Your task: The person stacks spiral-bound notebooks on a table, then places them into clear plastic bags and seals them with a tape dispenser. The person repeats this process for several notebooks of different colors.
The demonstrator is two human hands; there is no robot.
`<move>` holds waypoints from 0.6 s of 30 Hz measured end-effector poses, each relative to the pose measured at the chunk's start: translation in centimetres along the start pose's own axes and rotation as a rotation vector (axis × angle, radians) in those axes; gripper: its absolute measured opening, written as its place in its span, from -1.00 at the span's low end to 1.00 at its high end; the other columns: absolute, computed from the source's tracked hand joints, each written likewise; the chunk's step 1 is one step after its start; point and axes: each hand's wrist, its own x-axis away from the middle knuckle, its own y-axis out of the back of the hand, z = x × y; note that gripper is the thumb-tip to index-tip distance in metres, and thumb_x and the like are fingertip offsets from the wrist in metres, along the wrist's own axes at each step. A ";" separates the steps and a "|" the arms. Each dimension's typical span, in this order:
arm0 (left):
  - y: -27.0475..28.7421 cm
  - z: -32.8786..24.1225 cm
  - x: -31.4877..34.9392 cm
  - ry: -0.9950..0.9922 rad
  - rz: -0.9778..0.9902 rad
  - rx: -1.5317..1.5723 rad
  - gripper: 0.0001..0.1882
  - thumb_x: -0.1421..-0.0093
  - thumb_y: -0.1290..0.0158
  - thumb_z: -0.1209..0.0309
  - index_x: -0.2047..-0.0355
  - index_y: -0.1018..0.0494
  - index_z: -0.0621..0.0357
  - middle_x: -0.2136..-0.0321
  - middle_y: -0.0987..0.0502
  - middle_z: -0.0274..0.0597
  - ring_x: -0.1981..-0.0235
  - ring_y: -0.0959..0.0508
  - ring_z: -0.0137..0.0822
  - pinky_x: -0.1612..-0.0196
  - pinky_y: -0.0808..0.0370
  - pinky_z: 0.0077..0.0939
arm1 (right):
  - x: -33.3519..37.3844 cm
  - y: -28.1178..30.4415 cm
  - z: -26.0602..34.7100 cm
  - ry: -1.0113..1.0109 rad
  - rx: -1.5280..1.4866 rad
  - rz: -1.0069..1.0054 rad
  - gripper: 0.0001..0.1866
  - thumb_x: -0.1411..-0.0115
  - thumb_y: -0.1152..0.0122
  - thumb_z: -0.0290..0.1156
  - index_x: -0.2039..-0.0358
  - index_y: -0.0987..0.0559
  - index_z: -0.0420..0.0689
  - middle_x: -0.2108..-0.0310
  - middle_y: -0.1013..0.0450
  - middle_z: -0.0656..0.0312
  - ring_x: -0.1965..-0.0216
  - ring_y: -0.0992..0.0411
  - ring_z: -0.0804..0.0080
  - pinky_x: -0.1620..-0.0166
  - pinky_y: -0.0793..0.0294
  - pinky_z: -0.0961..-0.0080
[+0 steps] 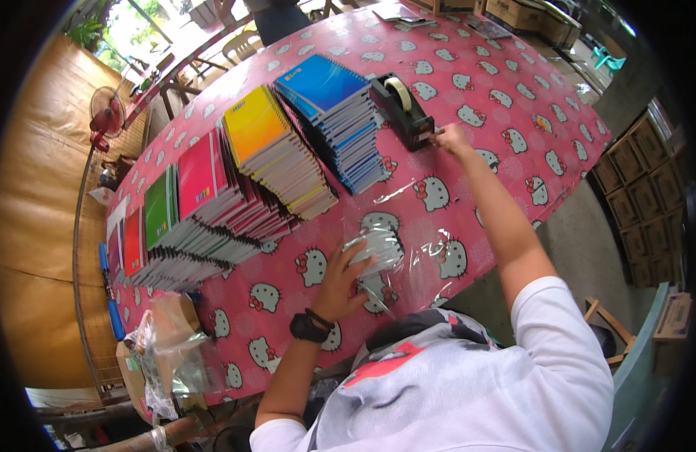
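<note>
My left hand [339, 285], with a dark watch at its wrist, lies with fingers apart on a clear plastic sleeve [384, 248] near the table's front. Whatever the sleeve holds is hard to make out through the glare. Farther right, my right hand [452, 141] pinches at the front end of a black tape dispenser [417, 132], where the tape end comes off. A pale tape roll [398, 96] sits in it. Left of the dispenser stand stacks of spiral notebooks: blue [323, 84], yellow [255, 124], pink [199, 172], green [161, 205] and red [133, 242].
A pink patterned cover [506, 113] lies over the table. Loose clear plastic bags [183, 354] and blue pens [116, 320] are at the left edge. A fan [107, 113] stands beyond. Cardboard boxes [642, 188] are piled at right. Another person [281, 24] stands at the far side.
</note>
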 end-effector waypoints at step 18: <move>1.9 -0.5 0.0 0.040 0.192 -0.176 -0.22 0.28 -0.29 0.29 -0.07 -0.34 -0.09 -0.22 -0.07 -0.12 -0.21 -0.08 0.05 -0.21 -0.03 -0.03 | 24.8 2.0 15.7 0.711 0.681 0.488 -0.52 0.22 -0.36 0.06 0.50 -0.63 -0.14 0.41 -0.53 0.10 0.32 -0.51 0.16 0.30 -0.50 0.39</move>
